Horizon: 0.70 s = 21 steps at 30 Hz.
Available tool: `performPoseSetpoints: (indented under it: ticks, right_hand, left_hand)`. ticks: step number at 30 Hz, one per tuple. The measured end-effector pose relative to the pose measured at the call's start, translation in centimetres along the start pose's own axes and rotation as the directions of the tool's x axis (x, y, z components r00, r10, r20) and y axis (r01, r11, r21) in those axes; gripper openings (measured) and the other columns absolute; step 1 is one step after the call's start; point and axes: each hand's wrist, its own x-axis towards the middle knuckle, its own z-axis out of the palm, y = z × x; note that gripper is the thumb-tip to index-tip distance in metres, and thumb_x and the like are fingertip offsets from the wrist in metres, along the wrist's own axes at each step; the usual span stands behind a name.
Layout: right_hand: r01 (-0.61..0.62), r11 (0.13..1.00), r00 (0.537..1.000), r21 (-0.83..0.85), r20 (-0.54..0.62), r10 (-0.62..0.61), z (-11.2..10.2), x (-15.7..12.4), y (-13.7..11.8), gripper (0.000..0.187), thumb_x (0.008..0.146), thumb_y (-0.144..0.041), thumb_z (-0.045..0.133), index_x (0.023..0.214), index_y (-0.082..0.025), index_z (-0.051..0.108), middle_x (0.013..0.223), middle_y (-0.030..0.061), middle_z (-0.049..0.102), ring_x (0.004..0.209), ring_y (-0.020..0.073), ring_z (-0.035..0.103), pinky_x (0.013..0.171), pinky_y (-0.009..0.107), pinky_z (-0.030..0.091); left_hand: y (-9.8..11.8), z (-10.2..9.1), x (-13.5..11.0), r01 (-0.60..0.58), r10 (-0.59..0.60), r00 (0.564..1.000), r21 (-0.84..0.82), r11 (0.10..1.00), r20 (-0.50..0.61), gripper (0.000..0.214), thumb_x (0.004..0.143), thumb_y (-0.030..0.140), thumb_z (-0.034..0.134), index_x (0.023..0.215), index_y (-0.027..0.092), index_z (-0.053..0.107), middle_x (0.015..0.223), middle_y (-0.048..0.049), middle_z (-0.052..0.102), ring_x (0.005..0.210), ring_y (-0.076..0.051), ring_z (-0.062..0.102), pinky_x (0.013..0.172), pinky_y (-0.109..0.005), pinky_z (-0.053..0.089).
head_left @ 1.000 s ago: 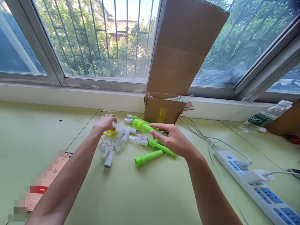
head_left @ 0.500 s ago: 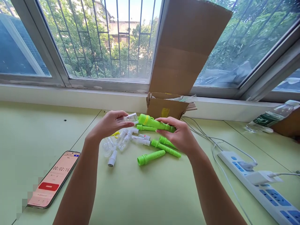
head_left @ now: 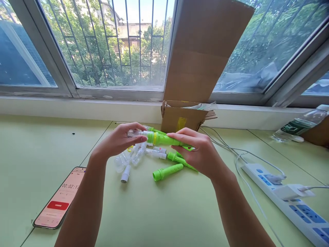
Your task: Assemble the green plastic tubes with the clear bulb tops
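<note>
Hands on clear tube, green tube | pale-green table | barred window behind

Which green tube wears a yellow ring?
The tube in the right hand, ringed end meeting the clear piece in the left hand; other green tubes show none.

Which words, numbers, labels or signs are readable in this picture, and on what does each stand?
"00:02:1…" on the phone screen; the last digit is partly hidden.
Writing on the screen's red button: too small.
White characters on the bottle's green label: too blurred.
Red mark on a white tube end: too small.
</note>
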Motion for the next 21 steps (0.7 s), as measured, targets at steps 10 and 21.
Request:
performPoseSetpoints:
  ticks: [10, 21]
  right_hand:
    - [-0.037, 0.999, 0.999, 0.009, 0.015, 0.036, 0.0, 0.0, 0.2, 0.032, 0.08, -0.02, 0.06, 0.111, -0.026, 0.068, 0.093, 0.0024, 0.067, 0.074, 0.0145, 0.06, 0.066, 0.026, 0.046]
    - [-0.214, 0.935, 0.959, 0.282, 0.24, 0.148, -1.4, 0.0, 1.4, 0.035, 0.078, -0.031, 0.063, 0.112, -0.021, 0.069, 0.083, 0.0021, 0.068, 0.067, 0.0147, 0.058, 0.055, 0.024, 0.044]
  left_hand:
    - [-1.1, 1.6, 1.2, 0.004, -0.01, 0.999, -0.165, 0.986, -0.031, 0.04, 0.084, 0.055, 0.049, 0.091, 0.018, 0.062, 0.062, 0.0018, 0.05, 0.051, -0.008, 0.052, 0.048, -0.02, 0.048]
    - [-0.6, 3.1, 1.7, -0.122, 0.114, 0.992, -0.159, 0.98, -0.059, 0.032, 0.081, 0.048, 0.058, 0.094, 0.019, 0.063, 0.094, -0.0034, 0.061, 0.068, -0.01, 0.057, 0.062, -0.023, 0.055]
